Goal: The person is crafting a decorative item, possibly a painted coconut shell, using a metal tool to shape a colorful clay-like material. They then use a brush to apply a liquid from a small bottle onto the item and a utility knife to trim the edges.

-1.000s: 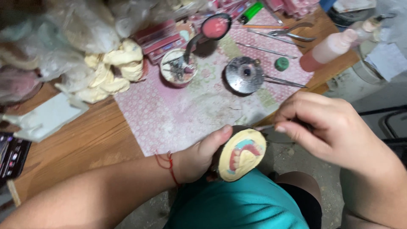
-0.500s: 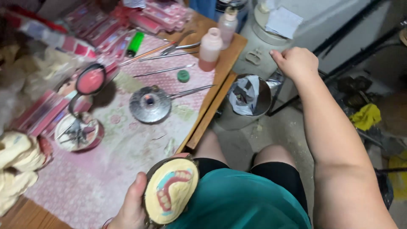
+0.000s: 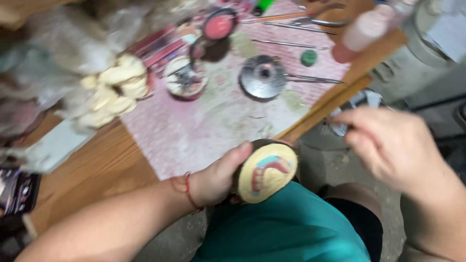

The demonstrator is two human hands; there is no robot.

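My left hand (image 3: 216, 180) grips a round, pale yellow mould (image 3: 266, 173) over my lap, just off the wooden table's edge (image 3: 320, 109). The mould's flat face points up and shows a pink denture arch with teeth and a bluish patch. My thumb lies along the mould's left rim. My right hand (image 3: 394, 145) hovers to the right of the mould, apart from it. Its fingers are curled and pinched toward the left. Motion blur hides whether anything thin sits between them. A red thread circles my left wrist.
A pink patterned mat (image 3: 204, 131) covers the table. It carries a round metal dish (image 3: 264, 77), a small bowl of tools (image 3: 184, 80), a pink-filled dish (image 3: 218, 24), thin metal instruments (image 3: 286, 43) and a green cap (image 3: 308, 57). Pale plaster casts (image 3: 114, 85) lie left, a pinkish bottle (image 3: 364, 31) far right.
My right hand has come back from the lined bin at the right to beside the mould. My view has swung left, back over the table. The left hand still holds the mould.
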